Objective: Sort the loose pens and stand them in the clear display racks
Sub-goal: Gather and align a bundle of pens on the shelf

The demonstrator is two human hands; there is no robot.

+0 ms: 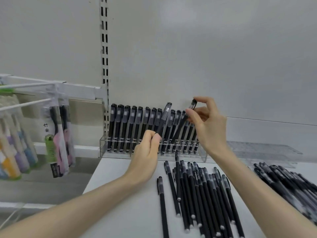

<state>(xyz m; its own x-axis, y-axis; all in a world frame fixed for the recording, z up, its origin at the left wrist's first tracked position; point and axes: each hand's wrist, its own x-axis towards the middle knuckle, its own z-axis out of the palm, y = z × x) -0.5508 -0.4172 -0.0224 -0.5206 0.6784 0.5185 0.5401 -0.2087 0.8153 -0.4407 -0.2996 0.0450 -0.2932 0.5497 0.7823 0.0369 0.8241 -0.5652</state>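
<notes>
**Fingers (155, 137) pinching on both sides**

I see my left hand (145, 152) pinch a black pen (163, 117) low on its barrel, cap leaning toward one o'clock. My right hand (209, 127) pinches a second pen (181, 127) just below its cap, leaning the same way. Both pens are in front of the clear rack (103, 146) at twelve o'clock, which holds a row of upright capped pens against the grey back panel (205, 48). Loose pens (197, 189) lie on the white shelf (123, 194) at five o'clock, their long axes running roughly six to twelve.

A shop. A slotted upright (105, 48) carries shelving, packaged toothbrushes (59, 134) hang on pegs (25, 104), and pens fill a rack (154, 150).
</notes>
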